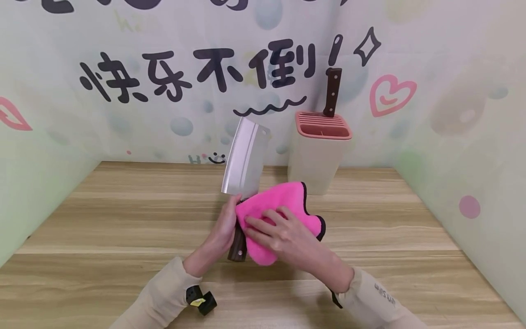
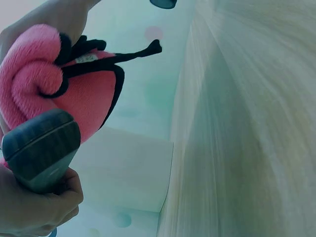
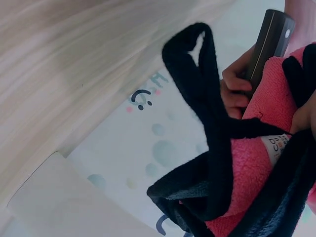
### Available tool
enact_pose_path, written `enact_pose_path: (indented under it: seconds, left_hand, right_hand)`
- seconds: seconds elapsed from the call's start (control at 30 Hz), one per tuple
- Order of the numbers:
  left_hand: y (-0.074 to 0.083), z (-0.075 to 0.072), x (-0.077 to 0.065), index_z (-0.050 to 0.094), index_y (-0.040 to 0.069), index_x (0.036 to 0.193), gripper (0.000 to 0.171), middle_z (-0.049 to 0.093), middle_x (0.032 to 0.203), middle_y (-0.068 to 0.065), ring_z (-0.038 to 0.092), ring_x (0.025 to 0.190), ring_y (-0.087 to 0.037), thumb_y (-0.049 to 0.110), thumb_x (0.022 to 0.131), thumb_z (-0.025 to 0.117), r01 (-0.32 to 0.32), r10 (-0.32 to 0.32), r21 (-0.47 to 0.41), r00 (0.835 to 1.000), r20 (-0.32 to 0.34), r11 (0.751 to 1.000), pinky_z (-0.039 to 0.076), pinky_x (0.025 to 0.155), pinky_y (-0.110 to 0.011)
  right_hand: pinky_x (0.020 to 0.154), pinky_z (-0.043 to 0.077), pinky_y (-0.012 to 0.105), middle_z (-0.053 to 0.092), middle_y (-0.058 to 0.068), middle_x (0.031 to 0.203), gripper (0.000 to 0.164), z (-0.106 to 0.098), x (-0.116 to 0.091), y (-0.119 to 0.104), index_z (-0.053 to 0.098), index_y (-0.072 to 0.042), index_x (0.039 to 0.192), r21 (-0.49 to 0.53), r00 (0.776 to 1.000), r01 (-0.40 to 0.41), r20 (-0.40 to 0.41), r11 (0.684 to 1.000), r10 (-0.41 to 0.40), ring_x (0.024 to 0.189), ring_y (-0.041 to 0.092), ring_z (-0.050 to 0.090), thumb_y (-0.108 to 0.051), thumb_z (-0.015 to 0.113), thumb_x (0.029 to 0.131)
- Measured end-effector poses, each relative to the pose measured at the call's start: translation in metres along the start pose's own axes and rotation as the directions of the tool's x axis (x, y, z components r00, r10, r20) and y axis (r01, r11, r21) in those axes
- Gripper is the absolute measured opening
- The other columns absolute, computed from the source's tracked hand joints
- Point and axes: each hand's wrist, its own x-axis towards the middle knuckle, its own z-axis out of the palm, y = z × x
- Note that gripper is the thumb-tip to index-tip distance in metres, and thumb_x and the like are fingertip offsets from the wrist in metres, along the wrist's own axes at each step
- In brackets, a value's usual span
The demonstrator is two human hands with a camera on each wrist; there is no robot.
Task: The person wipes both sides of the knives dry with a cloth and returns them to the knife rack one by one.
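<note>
My left hand grips a cleaver by its dark riveted handle, with the broad blade pointing up and away over the table. My right hand holds a pink cloth with black edging bunched against the right side of that handle, fingers bent over the fabric. Seen from the left wrist, the butt of the handle stands out between curled fingers and the folded cloth. A black hanging loop dangles from the cloth in the right wrist view.
At the back right stands a cream knife block with a pink slotted top. One dark-handled knife is upright in it. Behind the wooden table hangs a printed backdrop, and side panels flank both ends.
</note>
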Motion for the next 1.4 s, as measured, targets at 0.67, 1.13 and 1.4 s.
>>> enact_pose_path:
  seconds: [0.67, 1.13, 1.4]
  left_hand:
    - [-0.001, 0.001, -0.001, 0.052, 0.001, 0.097, 0.04, 0.052, 0.077, -0.002, 0.048, 0.061, -0.008, 0.032, 0.096, 0.026, 0.008, -0.008, 0.043, 1.0, -0.011, 0.999, 0.039, 0.05, -0.02]
    - [-0.002, 0.0, -0.004, 0.047, -0.004, 0.107, 0.049, 0.052, 0.077, -0.003, 0.049, 0.057, -0.009, 0.04, 0.096, 0.028, -0.01, 0.001, 0.152, 0.998, 0.06, 0.988, 0.043, 0.052, -0.022]
    - [-0.007, -0.002, -0.006, 0.047, -0.004, 0.096, 0.034, 0.051, 0.068, -0.003, 0.047, 0.057, -0.011, 0.029, 0.096, 0.039, -0.03, 0.001, 0.236, 0.992, 0.124, 0.971, 0.042, 0.053, -0.021]
  right_hand:
    - [0.07, 0.044, 0.03, 0.059, 0.0, 0.115, 0.036, 0.007, -0.001, 0.012, 0.064, -0.016, 0.11, 0.048, 0.992, -0.108, -0.055, 0.993, 0.111, 0.091, 0.019, 0.052, -0.007, 0.063, 0.075]
    - [0.072, 0.043, 0.031, 0.06, 0.0, 0.114, 0.04, 0.005, -0.001, 0.021, 0.062, -0.016, 0.111, 0.072, 0.986, -0.158, -0.034, 0.985, 0.161, 0.093, 0.02, 0.053, -0.004, 0.068, 0.074]
    - [0.074, 0.044, 0.032, 0.061, 0.004, 0.11, 0.041, 0.006, -0.002, 0.028, 0.063, -0.014, 0.111, 0.069, 0.981, -0.191, -0.032, 0.979, 0.193, 0.095, 0.022, 0.054, -0.005, 0.071, 0.071]
